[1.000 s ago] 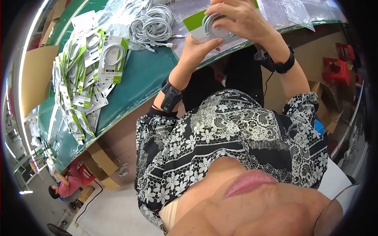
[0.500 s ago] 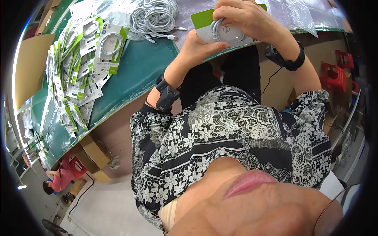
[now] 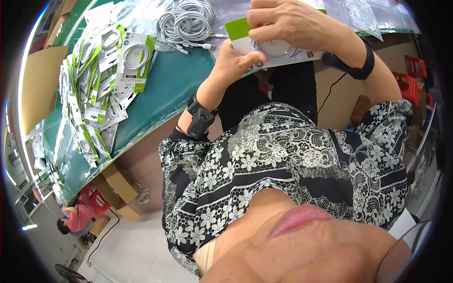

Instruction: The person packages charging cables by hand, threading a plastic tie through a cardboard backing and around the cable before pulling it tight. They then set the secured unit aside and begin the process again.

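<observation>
A white and green cable packaging card (image 3: 238, 29) is held upright at the table's front edge. A coiled white cable (image 3: 281, 55) lies against its face, around a round printed logo. My left hand (image 3: 230, 62) is closed on the card's left edge, thumb across the front near the coil. Over the card's upper part, my right hand (image 3: 295, 24) is bent with its fingers curled at the coil's upper left side, hiding part of it. Left of my hands, a bundle of loose white USB cables (image 3: 186, 21) rests on clear plastic.
On the green table mat (image 3: 174, 85), a pile of carded cables (image 3: 89, 89) spreads at the left, one card (image 3: 134, 63) lying face up on top. Cardboard boxes (image 3: 115, 184) and a seated person (image 3: 80, 212) are beyond the table at lower left. Red stools (image 3: 406, 85) stand at the right.
My right hand has shifted left and down over the coil, covering more of it. The card's right end has come further into view, and the whole view has shifted slightly.
</observation>
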`<state>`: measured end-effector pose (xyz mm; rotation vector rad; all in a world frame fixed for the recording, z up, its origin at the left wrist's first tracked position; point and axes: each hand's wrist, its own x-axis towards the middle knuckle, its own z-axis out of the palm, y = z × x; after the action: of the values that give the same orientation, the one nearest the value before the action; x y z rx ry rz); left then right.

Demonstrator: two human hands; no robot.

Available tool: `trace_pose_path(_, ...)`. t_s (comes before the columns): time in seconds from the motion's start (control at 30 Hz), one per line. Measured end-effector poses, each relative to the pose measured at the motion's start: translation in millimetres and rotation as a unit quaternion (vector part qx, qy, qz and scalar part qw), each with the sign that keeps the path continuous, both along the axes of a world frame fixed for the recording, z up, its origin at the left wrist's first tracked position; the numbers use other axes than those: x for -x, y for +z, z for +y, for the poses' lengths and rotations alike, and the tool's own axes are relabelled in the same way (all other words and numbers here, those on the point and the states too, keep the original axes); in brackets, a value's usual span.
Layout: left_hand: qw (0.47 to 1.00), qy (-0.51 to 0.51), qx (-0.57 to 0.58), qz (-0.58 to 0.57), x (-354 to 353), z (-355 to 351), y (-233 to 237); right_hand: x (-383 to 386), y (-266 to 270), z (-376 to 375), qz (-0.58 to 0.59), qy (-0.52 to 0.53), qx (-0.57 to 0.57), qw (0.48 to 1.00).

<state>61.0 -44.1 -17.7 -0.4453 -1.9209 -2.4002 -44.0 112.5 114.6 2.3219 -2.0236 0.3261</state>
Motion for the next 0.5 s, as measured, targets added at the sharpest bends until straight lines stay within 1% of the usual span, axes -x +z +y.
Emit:
trace_pose_path(0.03,0.999,0.016,0.001,-0.032,-1,1,1,1,-1,0,-0.002,0.014,-0.043,0.999)
trace_pose_path(0.1,0.994,0.049,0.001,-0.093,-2,2,5,2,-8,3,-0.021,0.0,-0.029,0.999)
trace_pose_path(0.23,0.99,0.068,-0.017,-0.124,-4,4,12,-1,-18,4,-0.07,-0.015,0.011,0.997)
trace_pose_path(0.27,0.99,0.068,-0.016,-0.124,-3,4,11,-2,-18,4,-0.085,-0.009,0.023,0.996)
trace_pose_path(0.33,0.995,0.055,0.003,-0.085,-3,2,7,-4,-24,4,-0.102,-0.002,0.037,0.994)
trace_pose_path(0.43,0.996,0.051,0.021,-0.063,-9,6,1,-7,-38,3,-0.043,-0.027,0.038,0.998)
trace_pose_path(0.47,0.997,0.056,0.025,-0.054,-10,11,0,-6,-42,2,-0.042,-0.031,0.039,0.998)
trace_pose_path(0.5,0.997,0.061,0.029,-0.045,-10,13,-1,-6,-45,1,-0.037,-0.017,0.007,0.999)
